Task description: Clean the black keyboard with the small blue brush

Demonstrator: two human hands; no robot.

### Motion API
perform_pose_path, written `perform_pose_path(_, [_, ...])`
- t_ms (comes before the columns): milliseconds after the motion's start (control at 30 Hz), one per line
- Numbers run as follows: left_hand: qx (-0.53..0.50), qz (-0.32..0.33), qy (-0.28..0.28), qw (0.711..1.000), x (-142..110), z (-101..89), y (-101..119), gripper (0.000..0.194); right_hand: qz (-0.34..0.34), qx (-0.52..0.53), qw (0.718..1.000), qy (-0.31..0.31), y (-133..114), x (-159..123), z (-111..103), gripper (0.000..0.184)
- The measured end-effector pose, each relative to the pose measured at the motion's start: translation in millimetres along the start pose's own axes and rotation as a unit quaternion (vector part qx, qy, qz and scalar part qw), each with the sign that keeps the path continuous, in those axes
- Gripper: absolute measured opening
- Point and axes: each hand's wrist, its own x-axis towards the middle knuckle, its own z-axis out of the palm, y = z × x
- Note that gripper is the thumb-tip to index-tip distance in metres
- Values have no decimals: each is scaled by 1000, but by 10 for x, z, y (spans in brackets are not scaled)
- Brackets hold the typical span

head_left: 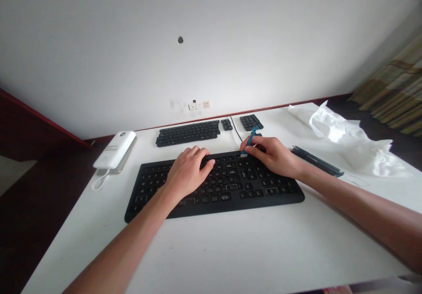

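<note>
One blue brush (252, 135) is pinched in right grip (271, 154) — left hand (188, 168) loose on keyboard (216, 188).

The left hand (187, 168) covers keyboard frame (231, 208) slots left of the middle; the right hand (275, 155) hides others at far right, its fingers masking part of the blue brush (252, 135). The power bank's (115, 149) print is too small to read. Both forearms and the curtain (395, 87) at right are cut off.
</note>
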Motion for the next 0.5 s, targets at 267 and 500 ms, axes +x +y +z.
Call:
perform_pose_path(267, [-7,-1,-1,1000,-7,9,-10,27,20,19,999,36,46,-4,7,38])
perform_pose_path(500, [-8,3,2,1000,-5,12,-10,26,-9,-10,1000,2,17,3,3,34])
